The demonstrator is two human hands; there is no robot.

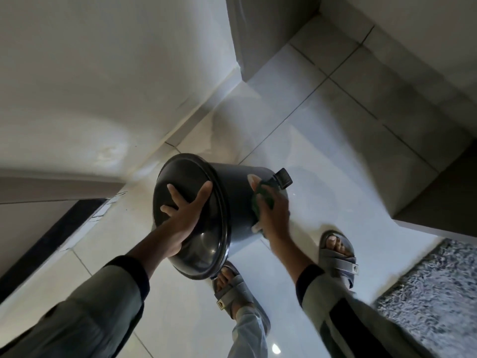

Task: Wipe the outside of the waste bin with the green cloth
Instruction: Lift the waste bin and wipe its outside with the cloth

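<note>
The bin [206, 202] is held up off the tiled floor [322, 177] and tipped on its side, lid end toward the camera, probably so the side wall faces up for wiping. Left hand [184, 210] is spread flat on the domed glossy lid, fingers splayed, bracing it rather than gripping. The body looks like smooth dark plastic, round, with a pedal sticking out the far end. Right hand [271, 213] presses the bunched green cloth [263, 197] against the bin's side, fingers closed over it.
</note>
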